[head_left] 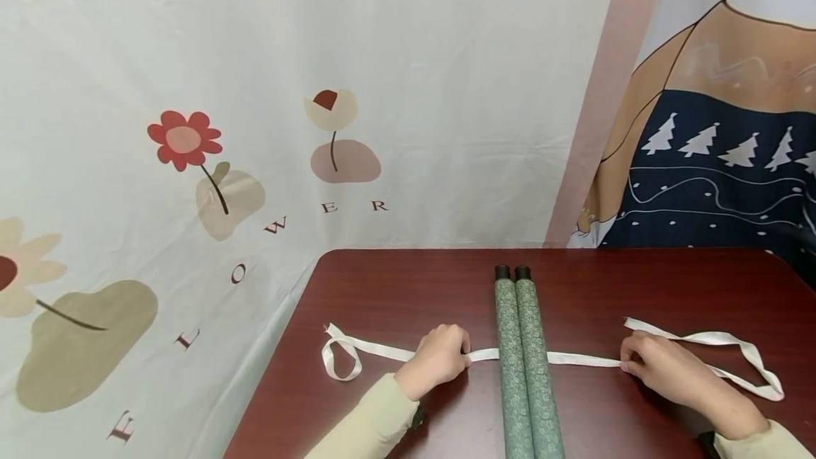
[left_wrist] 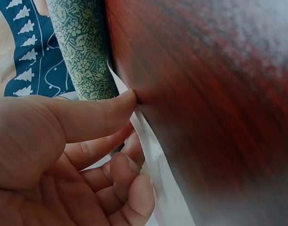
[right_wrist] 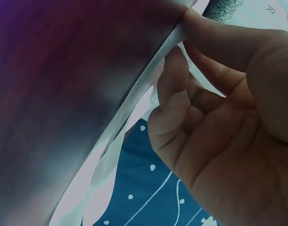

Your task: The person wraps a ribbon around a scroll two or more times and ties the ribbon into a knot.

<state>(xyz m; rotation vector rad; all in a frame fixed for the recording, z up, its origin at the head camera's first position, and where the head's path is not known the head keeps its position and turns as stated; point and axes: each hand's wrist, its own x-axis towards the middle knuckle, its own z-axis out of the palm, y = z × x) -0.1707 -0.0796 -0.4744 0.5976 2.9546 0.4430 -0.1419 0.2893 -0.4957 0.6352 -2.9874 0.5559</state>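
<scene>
Our left grip (head_left: pixel 438 354) and right grip (head_left: pixel 666 368) both pinch a flat white ribbon (head_left: pixel 583 360), thumb against fingers, the remaining fingers curled in towards the palm. Beneath everything lies the dark red counter (head_left: pixel 408 282); its surface looks smooth, so we judge that things could skid on it if one side were tugged harder than the other.

Next in size come two green patterned rolls (head_left: pixel 510 346), lying lengthwise, side by side. Being round, they could roll apart or turn askew if we pulled unevenly or knocked one with a knuckle. As for the ribbon, it disappears at their outer edges and seems to run underneath, though that stretch is hidden from us. A lopsided pull might draw it through and leave one side short. Smaller trouble could come from twists: the left tail (head_left: pixel 382 350) curls into a loop, and the right tail (head_left: pixel 710 338) doubles back behind the fingers, so either might fold or snag.

Relative to our grip, the rolls lie between the two hands, nearer the left, with neither hand touching them. The ribbon is in both pinches, its short visible lengths leading inward to the rolls and its loose tails lying outward.
</scene>
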